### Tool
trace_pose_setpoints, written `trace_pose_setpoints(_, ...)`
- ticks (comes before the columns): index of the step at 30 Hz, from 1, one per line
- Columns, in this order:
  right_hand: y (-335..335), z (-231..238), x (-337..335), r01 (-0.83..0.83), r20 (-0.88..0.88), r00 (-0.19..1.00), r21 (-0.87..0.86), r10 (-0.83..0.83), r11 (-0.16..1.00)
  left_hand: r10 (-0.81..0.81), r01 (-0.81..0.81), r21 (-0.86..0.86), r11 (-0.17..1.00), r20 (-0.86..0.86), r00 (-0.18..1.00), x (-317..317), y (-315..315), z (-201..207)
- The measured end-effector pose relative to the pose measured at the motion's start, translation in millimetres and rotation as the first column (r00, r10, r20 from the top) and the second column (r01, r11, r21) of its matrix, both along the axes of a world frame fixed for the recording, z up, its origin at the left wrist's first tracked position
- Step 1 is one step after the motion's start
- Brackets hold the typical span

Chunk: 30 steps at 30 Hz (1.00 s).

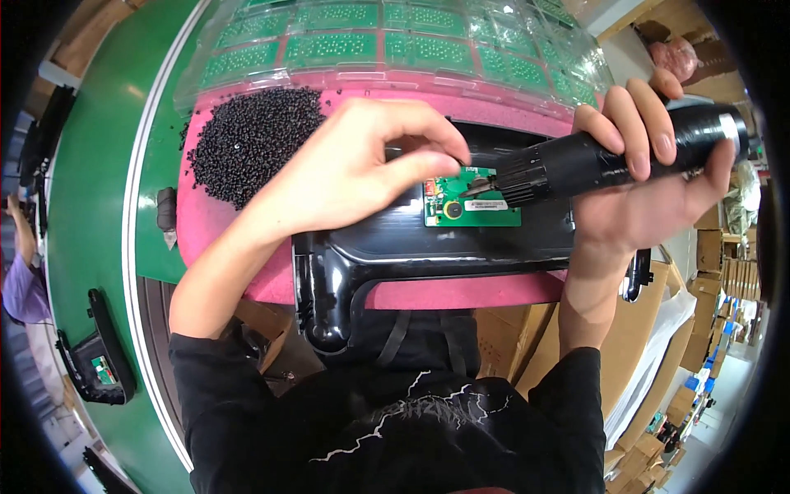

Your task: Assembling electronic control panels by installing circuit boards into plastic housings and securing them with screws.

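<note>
While your right hand (658, 165) is wrapped tight around the black electric screwdriver (609, 156), keep its bit square on the green circuit board (473, 202), seated mid-housing (411, 247) at 3 o'clock of your left hand (354, 169). Left fingertips are pinched near the bit; what they hold, can't tell. Screw pile (247, 144) sits at 10 o'clock.

housing (411, 247): glossy black plastic | mat (214, 222): matt pink foam | trays (370, 41): clear plastic
</note>
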State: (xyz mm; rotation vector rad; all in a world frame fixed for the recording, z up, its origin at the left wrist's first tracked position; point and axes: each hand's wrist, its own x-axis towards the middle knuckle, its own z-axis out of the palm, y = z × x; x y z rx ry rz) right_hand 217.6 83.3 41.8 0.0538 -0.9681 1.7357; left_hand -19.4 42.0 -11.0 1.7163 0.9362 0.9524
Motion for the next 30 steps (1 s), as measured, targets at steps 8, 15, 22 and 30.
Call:
trace_pose_setpoints(8, -15.9, -5.8, -2.6, 0.121, -0.02, 0.993, 0.032, -0.121, 0.992, -0.014, 0.043, -0.142, 0.989, 0.195, 0.981, 5.7, 0.6, -5.4)
trace_pose_setpoints(15, -13.0, 0.1, 6.9, 0.067, 0.558, 0.824, 0.071, -0.095, 0.995, 0.102, -0.103, 0.025, 0.994, 0.048, 0.994, 3.2, 2.1, -10.9)
trace_pose_setpoints(22, -8.4, -24.8, 2.6, -0.06, 0.441, 0.896, 0.012, 0.049, 0.998, 0.021, -0.006, 0.114, 0.994, -0.134, 0.991, 6.7, -3.0, -14.4)
trace_pose_setpoints(30, -21.7, -9.0, 14.5, 0.188, -0.027, 0.982, 0.036, -0.187, 0.982, -0.085, 0.138, 0.315, 0.939, -0.176, 0.981, 13.3, -4.0, -17.6)
